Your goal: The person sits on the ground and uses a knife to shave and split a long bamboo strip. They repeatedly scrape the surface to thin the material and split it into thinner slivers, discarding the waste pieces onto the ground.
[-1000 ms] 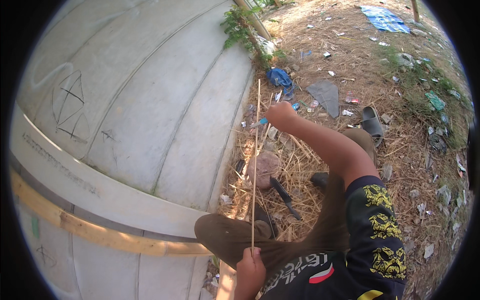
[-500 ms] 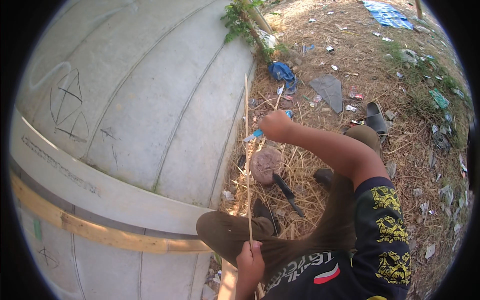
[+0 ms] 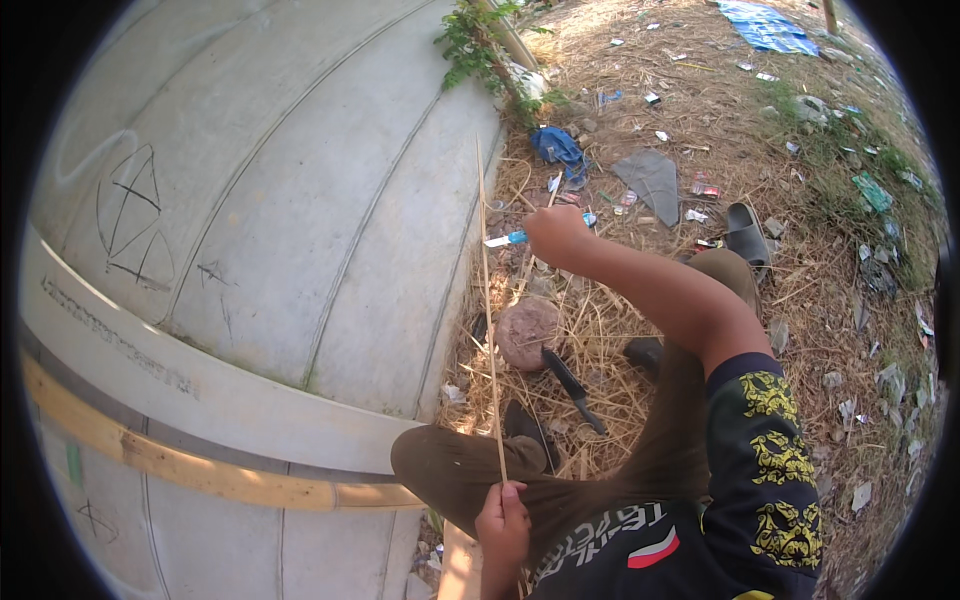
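My left hand [image 3: 503, 522], low in the view by my left knee, is closed on the near end of a long thin bamboo strip [image 3: 491, 345]. The strip runs up past my knee and away along the concrete wall. In my outstretched right hand [image 3: 560, 237] is a blue-handled utility knife [image 3: 516, 238], its fingers wrapped round the handle. The pale blade points left and meets or nearly meets the far part of the strip; I cannot tell if it touches.
A round stone [image 3: 530, 332] stands in straw between my legs, a black-handled knife [image 3: 572, 388] leaning by it. On the left are the concrete wall [image 3: 300, 200] and a bamboo pole [image 3: 230, 478]. A grey sandal [image 3: 745, 235], blue bag [image 3: 560, 150] and scattered litter lie on the ground.
My right hand with the utility knife has moved a little farther away along the strip. The strip's far end has shifted slightly left. My left hand stays nearly in place.
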Demonstrator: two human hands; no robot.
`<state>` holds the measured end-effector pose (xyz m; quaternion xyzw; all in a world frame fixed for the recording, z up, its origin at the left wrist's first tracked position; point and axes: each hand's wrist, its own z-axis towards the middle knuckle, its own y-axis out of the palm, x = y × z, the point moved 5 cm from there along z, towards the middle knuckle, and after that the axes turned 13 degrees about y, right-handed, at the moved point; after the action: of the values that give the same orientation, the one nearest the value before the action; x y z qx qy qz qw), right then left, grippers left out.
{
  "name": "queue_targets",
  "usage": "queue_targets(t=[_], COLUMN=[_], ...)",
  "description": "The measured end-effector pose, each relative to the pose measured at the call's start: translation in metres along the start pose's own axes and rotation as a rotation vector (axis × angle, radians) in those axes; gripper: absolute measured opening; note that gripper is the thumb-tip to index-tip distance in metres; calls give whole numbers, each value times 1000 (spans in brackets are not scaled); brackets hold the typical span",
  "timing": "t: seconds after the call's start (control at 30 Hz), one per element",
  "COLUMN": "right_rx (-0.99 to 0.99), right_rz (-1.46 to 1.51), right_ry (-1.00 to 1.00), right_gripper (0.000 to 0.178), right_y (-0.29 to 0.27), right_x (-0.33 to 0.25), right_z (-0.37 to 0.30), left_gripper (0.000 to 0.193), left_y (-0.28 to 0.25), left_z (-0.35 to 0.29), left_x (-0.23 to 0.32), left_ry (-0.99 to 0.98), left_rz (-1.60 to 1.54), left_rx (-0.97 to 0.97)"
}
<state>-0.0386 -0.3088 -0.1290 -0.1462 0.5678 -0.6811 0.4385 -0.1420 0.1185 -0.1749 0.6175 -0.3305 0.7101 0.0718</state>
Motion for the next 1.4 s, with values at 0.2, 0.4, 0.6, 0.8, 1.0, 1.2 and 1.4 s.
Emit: queue_targets(t=[0.2, 0.4, 0.6, 0.8, 1.0, 1.2, 1.4], right_rx=[52, 82, 138, -25, -863, -861, -832], right_rz=[-38, -5, -29, 132, 713, 300, -120], right_ry=[-42, 55, 162, 167, 264, 214, -87], right_gripper=[6, 4, 5, 9, 25, 30, 26], right_y=[1, -1, -10, -6, 16, 44, 137], right_x=[-7, 17, 30, 44, 44, 37, 9], right_z=[-3, 14, 25, 42, 24, -12, -74], left_gripper=[30, 30, 26, 24, 29, 26, 27], left_y=[9, 13, 20, 26, 18, 8, -19], left_z=[-5, -13, -27, -28, -40, 7, 88], left_x=[15, 25, 27, 28, -16, -4, -8], left_ry=[74, 135, 197, 221, 12, -138, -194], left_rz=[297, 407, 550, 504, 112, -253, -455], left_rx=[16, -9, -47, -57, -105, -93, -259])
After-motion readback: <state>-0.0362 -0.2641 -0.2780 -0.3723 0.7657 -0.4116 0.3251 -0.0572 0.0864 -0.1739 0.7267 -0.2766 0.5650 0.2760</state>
